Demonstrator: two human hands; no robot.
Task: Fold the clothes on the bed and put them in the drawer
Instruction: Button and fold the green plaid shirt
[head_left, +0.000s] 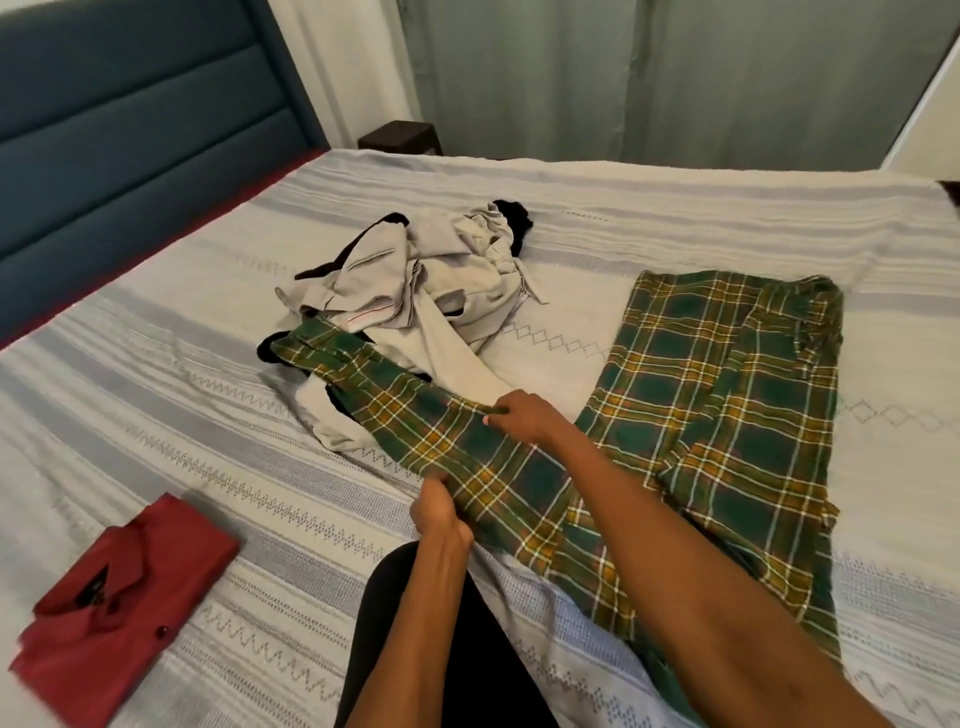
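Observation:
A green and yellow plaid shirt (722, 395) lies spread on the bed (675, 208), its body to the right and one sleeve stretched left over a pile. My right hand (524, 418) pinches the sleeve's upper edge near its middle. My left hand (439, 512) grips the sleeve's lower edge, closer to me. A heap of beige and black clothes (426, 280) sits at the bed's centre, partly under the sleeve end. A folded red shirt (119, 608) lies at the near left of the bed.
A blue padded headboard (130, 130) stands at the left. A dark bedside table (400, 136) sits beyond the far edge, with grey curtains (675, 78) behind it. The bedspread is striped white and grey. No drawer is in view.

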